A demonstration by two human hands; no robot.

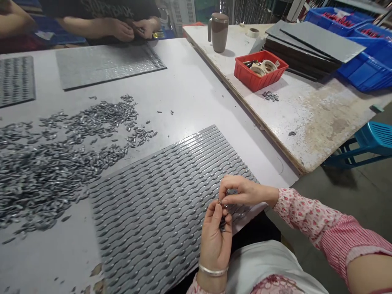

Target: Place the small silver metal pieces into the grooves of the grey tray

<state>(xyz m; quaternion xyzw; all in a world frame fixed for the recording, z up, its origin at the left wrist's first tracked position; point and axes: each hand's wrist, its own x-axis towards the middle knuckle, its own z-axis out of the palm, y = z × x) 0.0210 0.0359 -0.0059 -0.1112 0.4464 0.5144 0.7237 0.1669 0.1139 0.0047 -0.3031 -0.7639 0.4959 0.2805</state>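
Over the board's point(147, 200) right side, our left hand's point(216, 241) fingers curled round pieces point(223, 223); our right hand's point(246, 192) fingers pinched closed against them, contents unclear.

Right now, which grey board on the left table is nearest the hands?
The front board, by the right hand; the back board and far-left board lie beyond the loose pieces.

Place: small-parts workshop | before you: white worktable point(192, 96) heaped with loose grey pieces point(58, 167); ribbed grey board point(162, 200); co-worker point(101, 22) busy across from you | to your right: scuffed side table point(275, 116) with stacked boards point(320, 38); red plastic bin point(256, 82) of tape rolls point(269, 66); blue plastic crates point(366, 73)
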